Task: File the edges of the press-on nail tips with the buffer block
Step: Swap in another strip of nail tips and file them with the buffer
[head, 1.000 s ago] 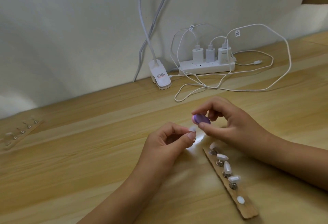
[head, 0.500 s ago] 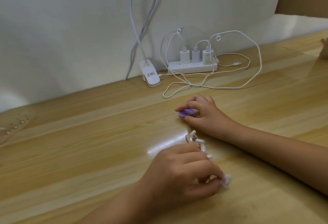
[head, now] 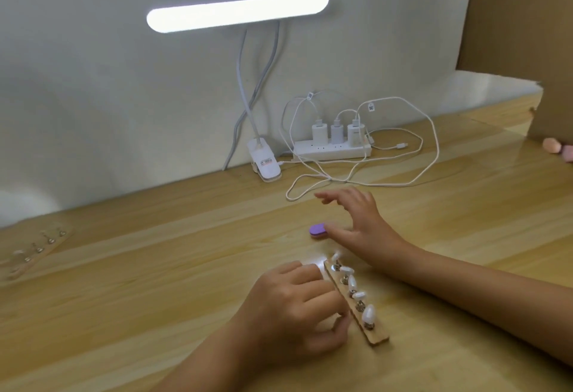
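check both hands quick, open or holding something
Left hand: fingers curled against the nail tip holder; a grip cannot be told.
Right hand: open, holding nothing, beside the buffer block.

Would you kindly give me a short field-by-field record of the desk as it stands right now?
Buffer block: purple, lying on the desk, not held.
Right hand: open, fingers spread, thumb tip next to the block; contact unclear.
Left hand: fingers curled beside the wooden strip; grip unclear.
Wooden strip: flat on the desk, five white nail tips on its stands.
Background: lit lamp, power strip.
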`<state>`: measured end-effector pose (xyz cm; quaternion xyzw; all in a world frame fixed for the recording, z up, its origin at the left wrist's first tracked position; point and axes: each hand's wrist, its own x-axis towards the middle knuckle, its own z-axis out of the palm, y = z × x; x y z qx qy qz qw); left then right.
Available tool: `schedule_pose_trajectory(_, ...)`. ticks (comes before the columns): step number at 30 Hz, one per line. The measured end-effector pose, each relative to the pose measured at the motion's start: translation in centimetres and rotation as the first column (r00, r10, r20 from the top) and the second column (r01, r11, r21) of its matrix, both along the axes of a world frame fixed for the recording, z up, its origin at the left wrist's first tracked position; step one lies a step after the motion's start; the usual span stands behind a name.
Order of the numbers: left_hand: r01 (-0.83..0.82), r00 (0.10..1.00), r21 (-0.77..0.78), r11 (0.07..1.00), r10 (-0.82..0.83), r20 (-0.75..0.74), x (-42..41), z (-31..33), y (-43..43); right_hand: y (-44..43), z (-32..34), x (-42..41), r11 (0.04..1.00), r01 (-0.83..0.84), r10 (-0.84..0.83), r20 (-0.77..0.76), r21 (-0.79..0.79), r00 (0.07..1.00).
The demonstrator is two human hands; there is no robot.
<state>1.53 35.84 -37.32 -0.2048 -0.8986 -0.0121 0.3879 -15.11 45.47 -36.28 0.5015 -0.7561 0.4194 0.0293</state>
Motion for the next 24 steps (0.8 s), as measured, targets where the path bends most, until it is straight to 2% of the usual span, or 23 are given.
schedule_pose_trajectory(2, -0.012, 1.000, 0.239, 0.971, 0.014, -0.007, 0.0, 0.0, -0.6, 1.7, 0.9, 0.3, 0.996, -0.083, 0.082, 0.049, 0.020, 0.995)
schedule_pose_trajectory(4, -0.061, 0.998, 0.535, 0.842, 0.063, 0.016, -0.2, 0.1, -1.1, 5.0, 2.1, 0.3, 0.985, -0.149, 0.135, 0.150, 0.086, 0.979)
schedule_pose_trajectory(5, -0.109, 0.994, 0.652, 0.750, 0.103, 0.048, -0.3, 0.2, -1.2, 7.0, 2.4, 0.4, 0.975, -0.153, 0.131, 0.141, 0.159, 0.981)
schedule_pose_trajectory(7, -0.198, 0.980, 0.796, 0.572, 0.125, 0.154, -0.6, 0.4, -1.6, 10.6, 2.5, 0.8, 0.907, -0.078, 0.090, -0.010, 0.415, 0.996)
schedule_pose_trajectory(8, -0.226, 0.974, 0.839, 0.495, 0.095, 0.206, -0.8, 0.4, -1.9, 12.0, 1.9, 1.2, 0.832, -0.037, 0.104, -0.089, 0.554, 0.991)
schedule_pose_trajectory(10, -0.253, 0.965, 0.899, 0.356, 0.022, 0.262, -1.3, 0.4, -2.6, 12.5, 0.9, 2.4, 0.733, -0.006, 0.064, -0.060, 0.680, 0.996)
schedule_pose_trajectory(12, -0.282, 0.957, 0.936, 0.210, -0.012, 0.291, -1.8, 0.1, -3.1, 11.0, -0.4, 5.1, 0.757, 0.072, -0.024, -0.082, 0.650, 0.996)
schedule_pose_trajectory(13, -0.287, 0.956, 0.948, 0.135, -0.026, 0.293, -2.0, 0.1, -3.4, 9.5, -0.2, 6.4, 0.770, 0.245, -0.092, -0.278, 0.589, 0.956)
schedule_pose_trajectory(15, -0.268, 0.963, 0.963, 0.025, -0.029, 0.269, -2.3, 0.2, -3.8, 7.8, -0.8, 8.3, 0.826, 0.411, -0.218, -0.455, 0.386, 0.863)
schedule_pose_trajectory(16, -0.255, 0.967, 0.967, -0.006, -0.024, 0.255, -2.4, 0.1, -3.9, 7.4, -1.2, 8.4, 0.844, 0.427, -0.274, -0.423, 0.324, 0.863)
schedule_pose_trajectory(17, -0.245, 0.969, 0.969, -0.028, -0.021, 0.245, -2.5, 0.0, -4.1, 7.5, -0.5, 8.5, 0.867, 0.339, -0.251, -0.266, 0.366, 0.931)
schedule_pose_trajectory(18, -0.229, 0.973, 0.972, -0.050, -0.014, 0.229, -2.7, -0.3, -4.3, 8.2, 0.7, 7.0, 0.842, 0.366, -0.265, -0.287, 0.397, 0.921)
schedule_pose_trajectory(19, -0.221, 0.975, 0.973, -0.071, -0.009, 0.221, -2.9, -0.3, -4.3, 9.4, 1.2, 5.2, 0.823, 0.338, -0.177, -0.359, 0.457, 0.916)
schedule_pose_trajectory(20, -0.206, 0.978, 0.974, -0.090, -0.007, 0.207, -3.0, -0.4, -4.4, 10.1, -0.1, 3.5, 0.870, 0.195, -0.114, -0.201, 0.452, 0.973)
schedule_pose_trajectory(21, -0.194, 0.981, 0.976, -0.102, -0.006, 0.194, -3.1, -0.3, -4.4, 11.4, 0.2, 1.9, 0.877, 0.145, -0.142, -0.043, 0.459, 0.989)
schedule_pose_trajectory(23, -0.180, 0.984, 0.976, -0.123, -0.021, 0.179, -3.4, -0.3, -4.5, 14.8, 2.4, -1.6, 0.799, 0.269, -0.292, -0.045, 0.538, 0.955)
schedule_pose_trajectory(24, -0.181, 0.983, 0.975, -0.129, -0.033, 0.178, -3.5, -0.3, -4.5, 15.7, 2.8, -3.3, 0.716, 0.360, -0.376, -0.104, 0.598, 0.921)
